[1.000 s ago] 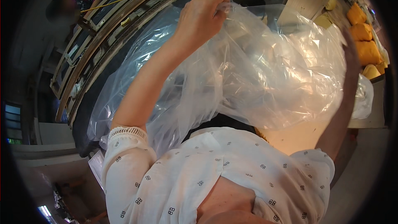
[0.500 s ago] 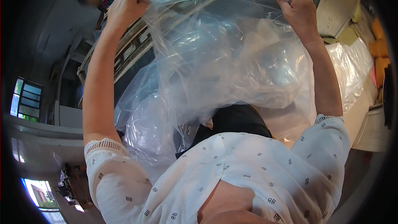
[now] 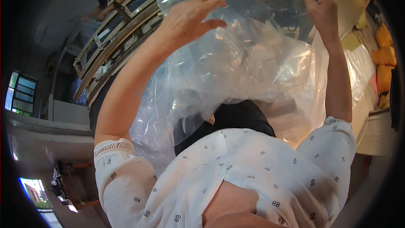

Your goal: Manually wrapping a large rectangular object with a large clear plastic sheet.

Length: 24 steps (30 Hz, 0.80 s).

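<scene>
Bag point(image 3: 236, 71), clear plastic, hangs before the chest, held high by its rim so it drapes open. Left hand point(image 3: 187, 19) has fingers loosely apart at the rim; right hand point(image 3: 322, 8) pinches the edge. Beyond, yellow cushions point(image 3: 384, 55) are stacked.

The person wears a white short-sleeved blouse point(image 3: 253, 173) sprinkled with small dark square motifs. Each sleeve ends above the elbow in a narrow band of white lace trim point(image 3: 110, 146). Both forearms are bare, and a dark garment point(image 3: 240, 120) shows below the blouse.
</scene>
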Motion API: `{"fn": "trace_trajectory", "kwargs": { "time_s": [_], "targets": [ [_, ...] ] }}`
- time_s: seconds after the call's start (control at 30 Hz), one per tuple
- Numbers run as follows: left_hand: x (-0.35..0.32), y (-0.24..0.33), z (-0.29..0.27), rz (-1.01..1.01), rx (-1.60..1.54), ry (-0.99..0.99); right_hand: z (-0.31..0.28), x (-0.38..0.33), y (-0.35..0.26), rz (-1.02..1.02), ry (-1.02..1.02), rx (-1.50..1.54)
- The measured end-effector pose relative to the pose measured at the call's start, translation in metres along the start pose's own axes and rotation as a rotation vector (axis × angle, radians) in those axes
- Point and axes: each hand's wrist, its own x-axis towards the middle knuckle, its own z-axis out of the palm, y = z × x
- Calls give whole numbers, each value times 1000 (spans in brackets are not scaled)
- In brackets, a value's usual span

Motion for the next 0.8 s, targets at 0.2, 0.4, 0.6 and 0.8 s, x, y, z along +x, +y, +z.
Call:
{"fn": "trace_trajectory", "kwargs": {
  "time_s": [0.2, 0.4, 0.6, 0.8],
  "targets": [
    [-51, -36, 71, -235, 99, -606, -43, 15, 64, 87, -94, -243],
    [-63, -27, -20, -163, -856, 237, -111, -47, 138, 335, -408, 90],
    [-127, -110, -97, -565, -854, 831, -55, -182, 111, 592, -1293, 33],
    [-95, -78, -24, -420, -800, 70, -152, -263, 284, 856, -783, -612]
  ]
}}
